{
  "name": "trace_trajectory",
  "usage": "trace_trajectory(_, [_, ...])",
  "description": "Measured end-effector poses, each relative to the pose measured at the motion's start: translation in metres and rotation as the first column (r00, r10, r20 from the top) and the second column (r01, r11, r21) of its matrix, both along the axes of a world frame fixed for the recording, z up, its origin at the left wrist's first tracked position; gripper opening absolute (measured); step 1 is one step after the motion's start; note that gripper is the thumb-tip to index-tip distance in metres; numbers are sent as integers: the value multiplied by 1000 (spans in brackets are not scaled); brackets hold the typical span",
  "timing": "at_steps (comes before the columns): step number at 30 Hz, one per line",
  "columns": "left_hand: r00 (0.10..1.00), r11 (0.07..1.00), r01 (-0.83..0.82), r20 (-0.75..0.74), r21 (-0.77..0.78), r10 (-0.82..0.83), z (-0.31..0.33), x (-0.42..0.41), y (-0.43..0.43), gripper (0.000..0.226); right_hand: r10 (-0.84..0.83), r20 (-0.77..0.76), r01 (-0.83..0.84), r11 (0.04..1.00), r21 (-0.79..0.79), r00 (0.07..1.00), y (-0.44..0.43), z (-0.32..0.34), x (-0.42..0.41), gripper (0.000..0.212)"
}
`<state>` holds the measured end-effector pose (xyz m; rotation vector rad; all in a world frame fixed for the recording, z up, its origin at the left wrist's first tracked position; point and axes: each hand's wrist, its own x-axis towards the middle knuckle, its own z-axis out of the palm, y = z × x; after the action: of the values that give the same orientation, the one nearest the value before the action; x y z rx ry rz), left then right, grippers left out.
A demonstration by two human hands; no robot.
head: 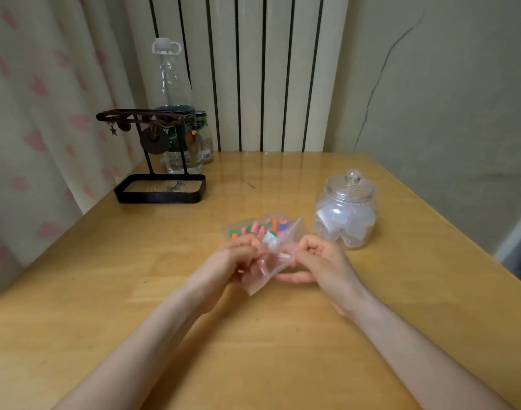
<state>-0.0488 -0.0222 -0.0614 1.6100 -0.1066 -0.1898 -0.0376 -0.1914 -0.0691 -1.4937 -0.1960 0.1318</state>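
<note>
— Why work mid-frame, over the table [135, 261]?
— Open room there; the jar [346, 211] stands well off to the right.
— And the hands?
— Left hand [234, 257] and right hand [319, 258] are close together, just below the packet of coloured bits [254, 227]. Each is pinching the small clear bag [263, 266], probably prying it open. Blurry, though.

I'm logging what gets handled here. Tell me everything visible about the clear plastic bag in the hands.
The clear plastic bag is small, thin, see-through and crumpled, tilted above the table. The left hand and right hand pinch it from either side with curled fingers. What it holds is too blurred to tell.
</note>
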Motion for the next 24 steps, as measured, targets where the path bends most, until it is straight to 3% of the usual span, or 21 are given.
trace_trajectory(3, [929,938,-346,130,-33,347,-2,8,11,26,-240,13,239,956,-171,971,-19,6,13,29])
trace_trajectory(5, [790,816,-550,426,175,441,-8,8,11,28,-342,122,362,841,-402,932,-26,6,17,31])
trace_trajectory(7, [686,634,-660,667,402,291,-10,3,4,25,-359,328,483,566,-668,874,-29,5,16,28])
trace_trajectory(8, [663,584,-679,713,444,228,-9,1,0,25,-323,468,567,416,-711,823,-29,7,15,24])
trace_trajectory(9, [662,583,-675,721,452,207,-7,0,-2,27,-257,622,671,353,-651,739,-30,9,12,22])
trace_trajectory(10, [670,610,-658,713,441,206,-6,0,-4,28,-158,759,744,398,-537,632,-31,11,11,22])
trace_trajectory(12, [676,673,-618,711,406,191,-5,0,-9,27,36,898,705,607,-368,438,-24,11,2,21])
trace_trajectory(13, [675,695,-597,718,401,167,-5,-1,-13,27,108,898,615,693,-376,427,-16,11,-4,20])
trace_trajectory(15, [670,725,-552,737,411,92,-8,-5,-22,29,171,842,457,775,-435,512,0,10,-8,22])
trace_trajectory(17, [662,786,-447,749,427,-31,-9,-10,-28,31,217,731,367,752,-548,648,5,0,-1,30])
trace_trajectory(19, [650,845,-240,726,477,-225,-5,-16,-32,21,317,562,264,641,-720,764,3,-13,7,54])
trace_trajectory(21, [609,815,-41,661,578,-439,-3,-22,-37,16,365,330,125,484,-866,870,0,-13,2,52])
trace_trajectory(22, [612,782,45,602,621,-513,-3,-24,-37,18,369,316,155,405,-901,874,2,-7,-2,44])
trace_trajectory(23, [650,778,106,548,620,-526,-1,-25,-35,20,352,343,162,454,-876,871,6,-4,-3,40])
trace_trajectory(24, [716,837,100,545,538,-436,2,-22,-31,20,393,332,93,516,-852,858,9,-6,-2,41])
